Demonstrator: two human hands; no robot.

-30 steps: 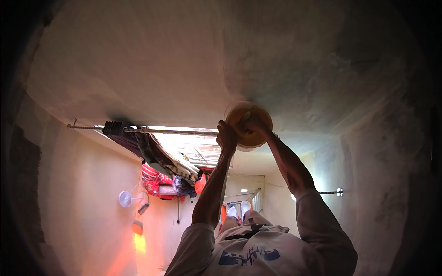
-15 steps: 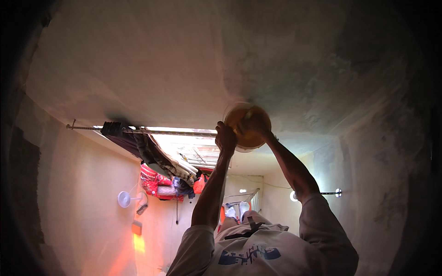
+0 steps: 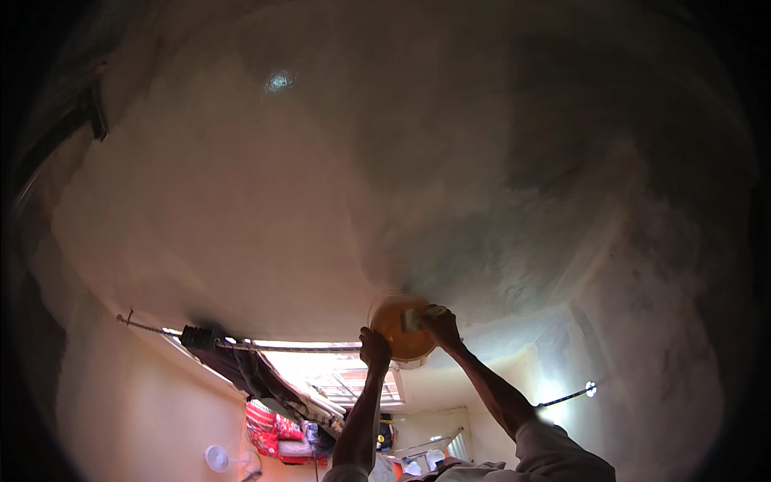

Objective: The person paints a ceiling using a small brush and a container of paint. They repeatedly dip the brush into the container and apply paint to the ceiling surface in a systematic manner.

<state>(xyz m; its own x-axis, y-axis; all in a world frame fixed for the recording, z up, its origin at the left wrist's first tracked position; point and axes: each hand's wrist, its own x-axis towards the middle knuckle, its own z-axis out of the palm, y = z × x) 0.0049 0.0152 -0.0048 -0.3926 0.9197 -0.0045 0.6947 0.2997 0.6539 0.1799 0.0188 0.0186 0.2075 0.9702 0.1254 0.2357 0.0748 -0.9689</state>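
Note:
In front of me is a round bucket (image 3: 389,312) with an orange-brown inside and a pale rim. My left hand (image 3: 375,349) is closed on its left side, fingers curled over the edge. Across the bucket's mouth, my right hand (image 3: 440,325) grips what looks like a paint brush (image 3: 411,320), its pale broad head pointing left over the inside. How deep any liquid stands in the bucket cannot be made out.
A plastered wall (image 3: 265,209) with darker patches fills the upper view. Left of the bucket runs a curtain rod (image 3: 297,349) with a dark curtain (image 3: 245,369) before a bright window (image 3: 321,369). Red bundles (image 3: 269,430) and a white fan (image 3: 217,458) are lower left. A bar (image 3: 566,397) juts out at right.
The view has tilted upward, so bucket and hands sit lower in it. My right hand has drawn back from deep inside the bucket to its right rim, bringing the brush into sight.

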